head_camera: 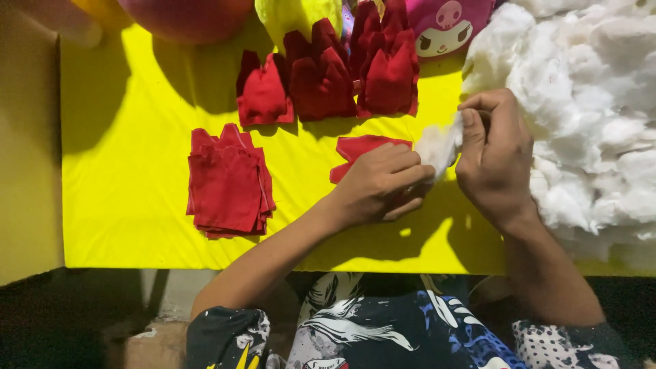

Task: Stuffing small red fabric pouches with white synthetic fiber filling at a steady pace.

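Patterned sleeves run off the bottom edge. Left hand [383, 184] covers most of a red fabric piece [362, 147], fingers closed on it; right hand [495, 154] pinches a white stuffing tuft [437, 143].

You have no packages, labels, signs or screens before you in this view. The nearest thing to printed matter is a pink item [447, 24] with a cartoon face in white and black, at the far edge of the yellow surface [137, 137].
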